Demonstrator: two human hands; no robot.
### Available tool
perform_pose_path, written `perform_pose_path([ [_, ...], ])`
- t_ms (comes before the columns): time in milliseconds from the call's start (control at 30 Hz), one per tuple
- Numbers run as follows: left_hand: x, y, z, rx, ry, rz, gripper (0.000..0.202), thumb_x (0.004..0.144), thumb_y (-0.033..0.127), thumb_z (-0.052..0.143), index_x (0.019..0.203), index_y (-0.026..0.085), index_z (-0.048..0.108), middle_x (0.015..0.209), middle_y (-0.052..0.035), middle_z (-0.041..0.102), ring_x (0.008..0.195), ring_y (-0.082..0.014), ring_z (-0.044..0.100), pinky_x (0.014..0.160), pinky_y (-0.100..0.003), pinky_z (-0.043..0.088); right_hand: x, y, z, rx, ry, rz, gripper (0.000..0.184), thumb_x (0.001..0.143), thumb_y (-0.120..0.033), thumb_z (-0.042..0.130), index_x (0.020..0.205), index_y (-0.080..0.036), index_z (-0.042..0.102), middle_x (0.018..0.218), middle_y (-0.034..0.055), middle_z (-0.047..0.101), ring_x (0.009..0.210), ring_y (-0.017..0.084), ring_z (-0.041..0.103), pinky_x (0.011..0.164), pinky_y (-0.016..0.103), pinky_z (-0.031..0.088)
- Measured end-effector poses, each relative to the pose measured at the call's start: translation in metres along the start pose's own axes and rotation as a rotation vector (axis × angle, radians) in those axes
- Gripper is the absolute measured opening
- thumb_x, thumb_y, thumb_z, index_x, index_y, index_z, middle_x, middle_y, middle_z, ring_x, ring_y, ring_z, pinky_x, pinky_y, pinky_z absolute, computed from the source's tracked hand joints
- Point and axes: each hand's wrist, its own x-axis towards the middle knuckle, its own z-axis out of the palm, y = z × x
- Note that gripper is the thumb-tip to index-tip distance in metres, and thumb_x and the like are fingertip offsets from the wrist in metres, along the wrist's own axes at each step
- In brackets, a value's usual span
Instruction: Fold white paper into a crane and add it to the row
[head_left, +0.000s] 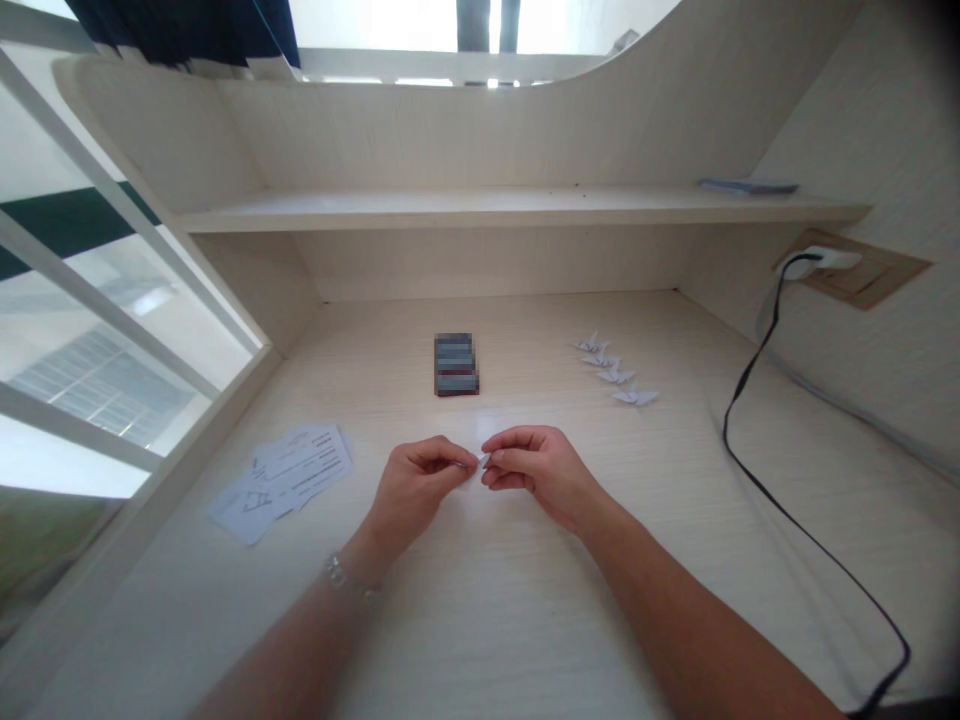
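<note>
Presently, left hand (427, 470) and right hand (541, 466) pinching small white paper (484, 460), each grip clamping one end; probably handling light, creasing easily; edges suiting hold.

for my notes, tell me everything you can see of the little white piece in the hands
The small white piece looks like paper, perhaps folded, with a narrow, slanted bit showing. The left hand and right hand hold it between them over the pale desk. They cover most of it, so its full shape is unclear.
</note>
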Motion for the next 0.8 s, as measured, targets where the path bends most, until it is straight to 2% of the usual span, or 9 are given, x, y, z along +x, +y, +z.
perform_pose_path([
  [233, -0.0008, -0.0012, 0.0001, 0.021, -0.081, -0.035, 0.007, 0.067, 0.023, 0.068, 0.068, 0.015, 0.07, 0.068, -0.0039, 0.066, 0.065, -0.0134, 0.057, 0.062, -0.024, 0.043, -0.0014, -0.0015, -0.0008, -0.119, -0.01, 0.056, 0.023, 0.064, -0.032, 0.07, 0.075, -0.012, 0.067, 0.062, 0.0037, 0.065, 0.053, 0.011, 0.06, 0.054, 0.023, 0.05],
  [400, -0.0004, -0.0041, 0.0006, -0.03, -0.115, -0.089, 0.006, 0.067, 0.021, 0.068, 0.069, 0.015, 0.07, 0.067, -0.0033, 0.066, 0.066, -0.0121, 0.057, 0.064, -0.023, 0.043, -0.0003, 0.0015, -0.0024, -0.151, -0.028, 0.048, 0.025, 0.061, -0.03, 0.072, 0.079, -0.013, 0.067, 0.059, 0.0016, 0.063, 0.052, 0.01, 0.059, 0.053, 0.022, 0.047],
  [633, 0.0003, -0.0096, -0.0008, -0.153, -0.124, -0.184, 0.011, 0.066, 0.022, 0.07, 0.073, 0.014, 0.068, 0.067, -0.0028, 0.065, 0.06, -0.011, 0.055, 0.057, -0.023, 0.041, 0.0, 0.0015, -0.0002, -0.154, 0.001, 0.029, 0.023, 0.061, -0.029, 0.073, 0.076, -0.013, 0.067, 0.056, 0.0007, 0.062, 0.05, 0.009, 0.057, 0.053, 0.023, 0.046],
  [800, 0.0006, -0.0086, -0.0006, -0.185, -0.121, -0.223, 0.014, 0.064, 0.023, 0.07, 0.074, 0.013, 0.067, 0.067, -0.0037, 0.065, 0.061, -0.0122, 0.056, 0.057, -0.024, 0.041, 0.0002, 0.0025, 0.0001, -0.152, 0.003, 0.024, 0.021, 0.062, -0.029, 0.071, 0.076, -0.013, 0.067, 0.056, 0.0009, 0.062, 0.049, 0.009, 0.056, 0.05, 0.022, 0.045],
])
